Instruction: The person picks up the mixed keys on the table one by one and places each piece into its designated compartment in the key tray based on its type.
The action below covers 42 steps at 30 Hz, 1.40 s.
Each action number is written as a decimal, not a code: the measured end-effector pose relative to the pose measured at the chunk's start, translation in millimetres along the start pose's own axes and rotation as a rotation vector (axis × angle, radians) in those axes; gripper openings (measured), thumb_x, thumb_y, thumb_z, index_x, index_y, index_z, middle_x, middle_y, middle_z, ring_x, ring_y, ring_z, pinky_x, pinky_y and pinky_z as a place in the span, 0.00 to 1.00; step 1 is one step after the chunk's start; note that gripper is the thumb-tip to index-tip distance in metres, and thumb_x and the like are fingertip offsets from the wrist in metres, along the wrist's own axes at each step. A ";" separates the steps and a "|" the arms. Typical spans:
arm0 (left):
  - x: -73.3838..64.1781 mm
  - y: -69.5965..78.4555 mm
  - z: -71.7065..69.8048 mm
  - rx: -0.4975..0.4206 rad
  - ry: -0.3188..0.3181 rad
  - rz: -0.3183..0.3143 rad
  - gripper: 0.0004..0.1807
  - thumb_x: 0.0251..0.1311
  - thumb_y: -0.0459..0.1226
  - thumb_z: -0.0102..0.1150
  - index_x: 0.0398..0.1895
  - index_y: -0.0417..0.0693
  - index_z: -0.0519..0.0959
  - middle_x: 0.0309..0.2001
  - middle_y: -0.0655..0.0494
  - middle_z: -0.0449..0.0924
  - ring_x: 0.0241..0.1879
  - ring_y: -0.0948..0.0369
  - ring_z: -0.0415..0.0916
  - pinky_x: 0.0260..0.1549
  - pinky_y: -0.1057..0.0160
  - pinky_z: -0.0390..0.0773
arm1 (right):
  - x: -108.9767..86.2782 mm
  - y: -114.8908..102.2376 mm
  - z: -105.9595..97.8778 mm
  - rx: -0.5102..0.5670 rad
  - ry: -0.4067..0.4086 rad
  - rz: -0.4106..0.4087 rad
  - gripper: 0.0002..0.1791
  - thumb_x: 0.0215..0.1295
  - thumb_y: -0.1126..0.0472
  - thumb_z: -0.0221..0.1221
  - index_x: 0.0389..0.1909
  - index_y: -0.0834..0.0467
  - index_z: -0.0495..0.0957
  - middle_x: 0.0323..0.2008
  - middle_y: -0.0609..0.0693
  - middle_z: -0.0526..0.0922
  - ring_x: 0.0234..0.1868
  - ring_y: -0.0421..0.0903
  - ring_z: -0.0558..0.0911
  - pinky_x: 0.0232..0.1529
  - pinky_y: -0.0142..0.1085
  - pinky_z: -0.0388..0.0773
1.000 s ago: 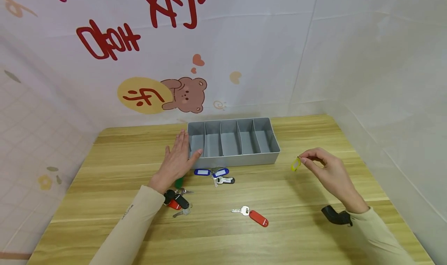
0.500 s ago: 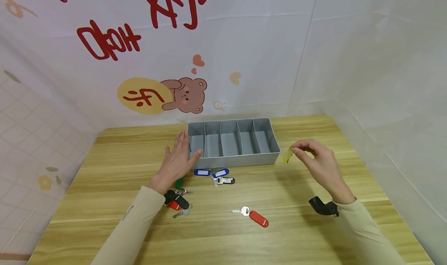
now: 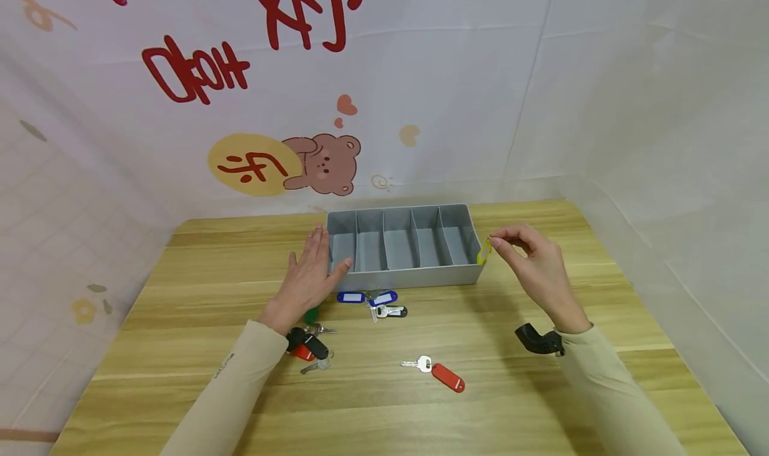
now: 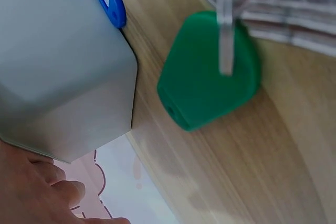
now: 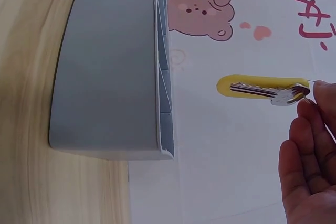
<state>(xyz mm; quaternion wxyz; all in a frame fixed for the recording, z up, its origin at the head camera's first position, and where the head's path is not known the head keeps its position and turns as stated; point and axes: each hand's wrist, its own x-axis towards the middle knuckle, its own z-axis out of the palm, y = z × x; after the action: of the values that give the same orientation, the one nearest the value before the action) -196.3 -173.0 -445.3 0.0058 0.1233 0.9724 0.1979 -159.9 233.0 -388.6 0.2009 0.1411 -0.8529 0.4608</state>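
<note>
A grey divided tray (image 3: 414, 279) stands toward the back of the table, its compartments bare. My left hand (image 3: 309, 272) rests on the tray's left end, fingers straight along the side and thumb over the front rim. Between thumb and fingertips my right hand (image 3: 535, 269) pinches the ring of a key with a yellow tag (image 3: 483, 252). The tag hangs beside the tray's right end; in the right wrist view the metal key (image 5: 273, 94) lies along it. Under my left wrist a green key tag (image 4: 210, 72) lies on the table.
In front of the tray lie keys with blue tags (image 3: 351, 297) and a black-tagged key (image 3: 393, 311). A red-tagged key (image 3: 447, 377) lies nearer the front. Beside my left wrist are black (image 3: 316, 347) and red tags (image 3: 302, 353) with keys. A white printed sheet (image 3: 456, 109) hangs behind.
My right hand has moved left, bringing the yellow-tagged key from out to the right up to the tray's right end. My left hand stays on the tray. The head view has shifted slightly.
</note>
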 end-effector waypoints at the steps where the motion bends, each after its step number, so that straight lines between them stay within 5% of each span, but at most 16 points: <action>1: 0.0 0.0 0.3 0.001 -0.002 -0.001 0.53 0.76 0.66 0.38 0.82 0.33 0.41 0.84 0.41 0.32 0.82 0.43 0.35 0.70 0.25 0.43 | 1.7 -0.7 1.4 0.006 0.007 0.000 0.05 0.71 0.65 0.66 0.44 0.60 0.85 0.44 0.54 0.87 0.47 0.29 0.81 0.51 0.21 0.74; 17: 0.8 2.2 2.9 0.008 0.009 -0.002 0.52 0.76 0.64 0.40 0.82 0.33 0.41 0.84 0.40 0.34 0.82 0.42 0.37 0.70 0.25 0.45 | 25.8 15.8 27.2 0.005 0.009 -0.006 0.07 0.70 0.62 0.67 0.43 0.62 0.86 0.43 0.54 0.87 0.43 0.30 0.81 0.48 0.23 0.75; 26: 0.7 1.5 2.8 0.006 0.018 -0.001 0.51 0.76 0.63 0.42 0.82 0.33 0.42 0.84 0.41 0.35 0.82 0.42 0.38 0.69 0.25 0.47 | 35.3 32.4 45.9 -0.040 -0.035 0.016 0.07 0.71 0.63 0.66 0.43 0.63 0.86 0.42 0.55 0.88 0.43 0.46 0.84 0.46 0.23 0.75; 37: 0.2 1.1 1.8 0.009 0.015 -0.004 0.51 0.76 0.64 0.41 0.82 0.33 0.43 0.84 0.40 0.35 0.82 0.42 0.38 0.69 0.25 0.46 | 39.7 47.5 58.0 -0.116 -0.094 0.020 0.06 0.71 0.65 0.65 0.43 0.63 0.85 0.42 0.58 0.87 0.48 0.58 0.85 0.52 0.55 0.79; 42: 0.4 0.7 2.1 0.012 0.013 -0.004 0.52 0.76 0.64 0.40 0.82 0.32 0.43 0.84 0.40 0.35 0.82 0.42 0.38 0.70 0.25 0.45 | 40.6 53.7 61.3 -0.179 -0.098 -0.033 0.03 0.69 0.67 0.66 0.41 0.62 0.86 0.38 0.56 0.87 0.39 0.52 0.82 0.40 0.47 0.75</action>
<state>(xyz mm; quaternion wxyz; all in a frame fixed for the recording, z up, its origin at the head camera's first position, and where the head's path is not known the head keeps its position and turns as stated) -196.5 -171.5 -447.0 -0.0009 0.1202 0.9738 0.1929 -231.5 207.9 -438.9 0.1783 0.1592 -0.8971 0.3717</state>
